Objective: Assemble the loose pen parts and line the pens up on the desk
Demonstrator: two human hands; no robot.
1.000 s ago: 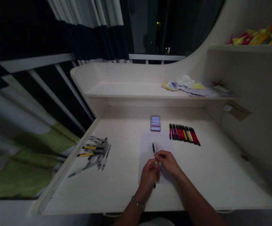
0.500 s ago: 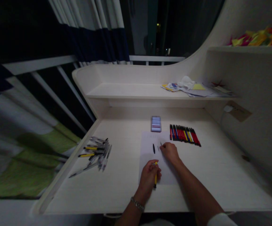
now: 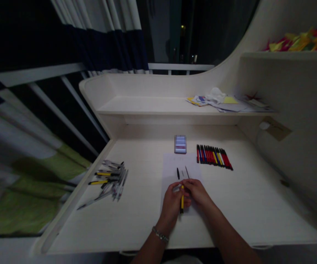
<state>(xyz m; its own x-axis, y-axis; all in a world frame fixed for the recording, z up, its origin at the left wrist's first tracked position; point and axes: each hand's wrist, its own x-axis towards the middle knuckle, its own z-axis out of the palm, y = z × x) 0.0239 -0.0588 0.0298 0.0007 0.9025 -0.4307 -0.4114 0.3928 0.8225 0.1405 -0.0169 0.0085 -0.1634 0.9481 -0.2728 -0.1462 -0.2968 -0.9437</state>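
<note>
My left hand (image 3: 172, 201) and my right hand (image 3: 198, 191) meet over a white sheet of paper (image 3: 170, 164) on the desk. Both close on a yellow pen barrel (image 3: 182, 200) that points toward me. Just beyond my fingers, on the paper, lie a short black pen part (image 3: 178, 173), a tiny pale part beside it and a thin ink refill (image 3: 187, 172). A bracelet sits on my left wrist.
A row of assembled red, blue, black and yellow pens (image 3: 213, 156) lies to the right. A loose pile of pens (image 3: 111, 178) lies near the desk's left edge. A small box (image 3: 180, 143) stands behind the paper. Papers (image 3: 224, 101) lie on the shelf.
My right hand reached forward, left the thin refill on the paper, then came back to the yellow barrel in my left hand.
</note>
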